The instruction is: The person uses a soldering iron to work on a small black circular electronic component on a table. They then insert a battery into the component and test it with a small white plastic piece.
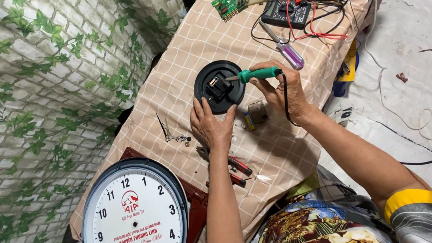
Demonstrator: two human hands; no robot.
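Soldering iron (pixel 255 75) (green) seemingly pinched in right hand (pixel 285 95) fingers, tip on clock movement (pixel 218 87).

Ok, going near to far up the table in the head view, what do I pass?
White clock face → red-handled pliers → left hand → black round clock back → purple-handled screwdriver → black multimeter → green circuit board.

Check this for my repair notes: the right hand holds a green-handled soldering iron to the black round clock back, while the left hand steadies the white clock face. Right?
Not quite. In the head view the left hand steadies the black round clock back itself; the white clock face lies untouched nearer the person. The right hand does hold the green-handled soldering iron to it.
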